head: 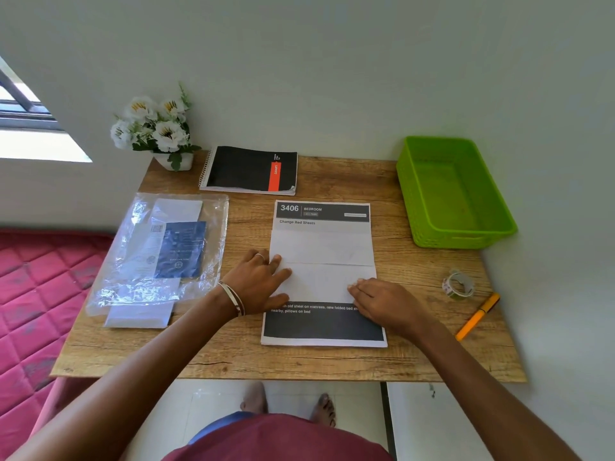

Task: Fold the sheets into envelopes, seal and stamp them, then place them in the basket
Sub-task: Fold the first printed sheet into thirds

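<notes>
Here, both my hands lie flat on the folded sheet [322, 264] at the middle of the wooden table [349, 181]. My left hand [258, 284] presses its left edge, fingers straight and slightly spread, thumb low against the paper; a ring sits on one finger and bangles circle the wrist. My right hand [382, 302] rests on the lower right part, fingers straight and held close together, tips pointing toward nine o'clock. Neither hand curls around anything.

The sheet shows two white folded panels meeting at a horizontal seam, with a printed header at twelve o'clock and a dark band at six o'clock.

The green basket [429, 194] stands at two o'clock from the sheet, well apart. A roll of tape [458, 285] lies at three o'clock, and an orange pen [477, 317] just below it, near four. At nine o'clock a clear plastic bag [159, 247] holds paper and a blue card. A black spiral notebook [249, 169] lies at eleven o'clock, with a pot of white flowers [156, 128] beyond it at ten.
</notes>
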